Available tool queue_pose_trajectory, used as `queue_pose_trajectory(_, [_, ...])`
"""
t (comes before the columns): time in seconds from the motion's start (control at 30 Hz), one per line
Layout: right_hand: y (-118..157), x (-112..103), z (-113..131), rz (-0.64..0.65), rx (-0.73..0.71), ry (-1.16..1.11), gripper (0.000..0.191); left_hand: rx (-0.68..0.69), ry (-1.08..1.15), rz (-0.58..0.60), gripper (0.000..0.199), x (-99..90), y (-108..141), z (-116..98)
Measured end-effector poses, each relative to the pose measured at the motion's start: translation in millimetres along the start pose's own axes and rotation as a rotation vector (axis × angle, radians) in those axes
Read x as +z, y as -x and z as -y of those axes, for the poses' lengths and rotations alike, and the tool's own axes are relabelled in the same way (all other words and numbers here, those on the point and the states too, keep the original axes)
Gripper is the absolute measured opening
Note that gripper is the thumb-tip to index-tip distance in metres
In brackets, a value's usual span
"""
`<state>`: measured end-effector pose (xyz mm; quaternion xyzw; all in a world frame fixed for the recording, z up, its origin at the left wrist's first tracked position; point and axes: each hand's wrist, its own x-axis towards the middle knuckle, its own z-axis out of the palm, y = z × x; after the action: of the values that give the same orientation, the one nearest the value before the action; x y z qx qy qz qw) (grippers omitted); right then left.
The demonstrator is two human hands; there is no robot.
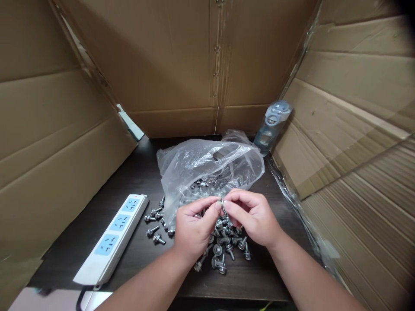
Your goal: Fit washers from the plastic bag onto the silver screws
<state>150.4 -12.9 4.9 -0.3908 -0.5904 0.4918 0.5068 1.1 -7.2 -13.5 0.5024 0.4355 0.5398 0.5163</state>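
Observation:
My left hand (196,224) and my right hand (254,216) meet fingertip to fingertip above a pile of metal bolts (223,237). Between their pinched thumbs and forefingers is a small shiny bolt (220,201), mostly covered by the fingers. The loose bolts have hex heads and wide washers. More bolts (155,231) lie scattered left of my left hand. Just beyond the hands, a clear plastic bag (207,155) lies open, with metal parts (204,182) showing at its mouth.
A white power strip (110,237) with blue sockets lies on the dark table (136,268) at left. A water bottle (272,127) stands at the back right. Cardboard walls (162,56) enclose the table on the left, back and right. A pale green strip (131,125) leans in the back-left corner.

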Motion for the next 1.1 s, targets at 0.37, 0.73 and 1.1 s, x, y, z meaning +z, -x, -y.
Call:
queue_pose_trajectory(0.37, [0.9, -0.1, 1.4, -0.007, 0.049, -0.128, 0.021, -0.035, 0.066, -0.011, 0.03, 0.2, 0.8, 0.4])
queue_pose_trajectory(0.73, [0.5, -3.2, -4.6, -0.036, 0.1, -0.08, 0.031, -0.112, 0.177, 0.008, 0.029, 0.8, -1.3, 1.6])
queue_pose_trajectory(1.1, [0.0, -2.0, -6.1, 0.006, 0.139, 0.0, 0.044, -0.102, 0.155, 0.087, 0.026, 2.0, -0.9, -0.4])
